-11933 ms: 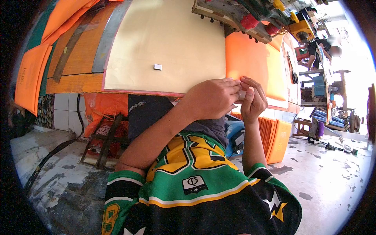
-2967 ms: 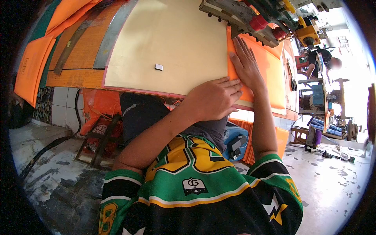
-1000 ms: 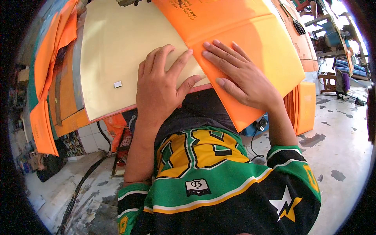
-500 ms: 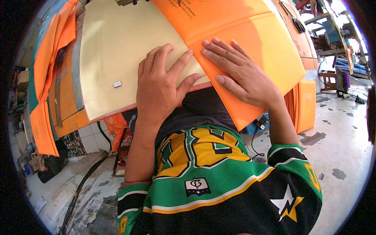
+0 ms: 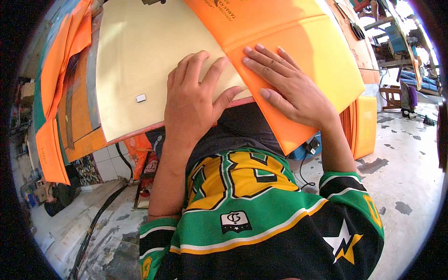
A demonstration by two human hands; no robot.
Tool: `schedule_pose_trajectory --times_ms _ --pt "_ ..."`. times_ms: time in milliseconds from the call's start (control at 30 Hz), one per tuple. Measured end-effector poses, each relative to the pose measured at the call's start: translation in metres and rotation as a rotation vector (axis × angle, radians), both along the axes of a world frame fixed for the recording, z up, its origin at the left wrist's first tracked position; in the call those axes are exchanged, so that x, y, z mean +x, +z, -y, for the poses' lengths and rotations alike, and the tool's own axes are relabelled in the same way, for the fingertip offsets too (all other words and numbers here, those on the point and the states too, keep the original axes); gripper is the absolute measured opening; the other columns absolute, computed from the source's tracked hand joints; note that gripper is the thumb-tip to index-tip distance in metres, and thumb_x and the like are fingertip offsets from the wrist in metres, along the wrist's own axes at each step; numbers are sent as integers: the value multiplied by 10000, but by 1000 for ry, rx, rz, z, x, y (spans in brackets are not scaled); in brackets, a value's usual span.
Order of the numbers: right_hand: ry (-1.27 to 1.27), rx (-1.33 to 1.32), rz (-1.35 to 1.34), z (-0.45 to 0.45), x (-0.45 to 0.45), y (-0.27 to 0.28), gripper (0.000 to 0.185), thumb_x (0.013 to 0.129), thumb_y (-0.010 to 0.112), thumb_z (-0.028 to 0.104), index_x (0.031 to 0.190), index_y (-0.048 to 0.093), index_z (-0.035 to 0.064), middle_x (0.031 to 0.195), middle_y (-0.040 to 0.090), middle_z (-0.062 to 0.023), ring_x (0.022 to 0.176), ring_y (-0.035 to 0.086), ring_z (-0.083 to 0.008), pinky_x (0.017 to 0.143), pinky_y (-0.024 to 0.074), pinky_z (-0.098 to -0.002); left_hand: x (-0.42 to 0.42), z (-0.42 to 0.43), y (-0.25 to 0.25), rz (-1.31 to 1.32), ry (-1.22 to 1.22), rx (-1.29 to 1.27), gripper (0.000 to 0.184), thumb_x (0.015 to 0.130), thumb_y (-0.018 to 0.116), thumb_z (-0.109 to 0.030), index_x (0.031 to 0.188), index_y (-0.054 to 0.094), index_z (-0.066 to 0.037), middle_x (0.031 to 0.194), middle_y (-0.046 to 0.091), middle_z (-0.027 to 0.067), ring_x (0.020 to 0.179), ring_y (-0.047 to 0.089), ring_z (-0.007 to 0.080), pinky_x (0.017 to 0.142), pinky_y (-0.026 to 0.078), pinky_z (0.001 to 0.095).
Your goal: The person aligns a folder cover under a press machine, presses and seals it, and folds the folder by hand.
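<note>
My left hand (image 5: 191,93) rests on a cream-coloured sheet or board (image 5: 135,60), fingers bent a little and spread, holding nothing. Its index finger points towards the edge of an orange folder (image 5: 322,60) with printed lettering near the top. Flat on that folder lies my right hand (image 5: 291,88), fingers stretched out and thumb apart. The folder overlaps the right side of the cream surface, and its near corner sticks out past the table edge. Left of my left hand, a small white rectangular piece (image 5: 141,98) lies on the cream surface.
Several orange covers (image 5: 65,60) hang over the left side of the table. More orange folders (image 5: 363,126) stand at the right, below table height. A black cable (image 5: 98,219) runs along the worn floor (image 5: 396,172). Black scissor handles (image 5: 357,31) lie at the upper right.
My left hand has shifted very slightly to the right. My right hand stays flat on the orange folder, nearly still.
</note>
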State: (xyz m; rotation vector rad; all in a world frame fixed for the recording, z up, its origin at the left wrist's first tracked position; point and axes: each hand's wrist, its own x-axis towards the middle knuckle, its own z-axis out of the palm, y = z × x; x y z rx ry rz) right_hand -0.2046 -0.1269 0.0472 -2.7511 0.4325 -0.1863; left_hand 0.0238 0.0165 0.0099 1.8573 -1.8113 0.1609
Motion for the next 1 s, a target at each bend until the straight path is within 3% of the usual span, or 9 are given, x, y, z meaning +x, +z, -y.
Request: schedule_pose_trajectory --times_ms 700,900,1000 --pt "2 -16 -17 0 2 3 682 1150 468 455 1729 409 98 1802 377 -138 1695 276 -343 1392 160 -566 -2 6 1 -4 19 26 680 984 748 -556 1490 669 -108 1452 592 176 1374 556 389 1150 458 539" --pt "3 -2 -36 1 2 11 728 1143 514 503 1726 404 81 1799 375 -158 1691 275 -364 1391 171 -564 -2 6 4 1 21 32 693 985 737 -565 1487 672 -92 1446 610 184 1375 558 397 1155 461 538" --pt "18 34 -39 6 2 17 726 1119 569 447 1734 403 98 1804 379 -135 1690 286 -367 1387 191 -536 -2 7 3 9 19 31 685 991 729 -561 1482 675 -86 1445 617 188 1372 561 399 1155 464 540"
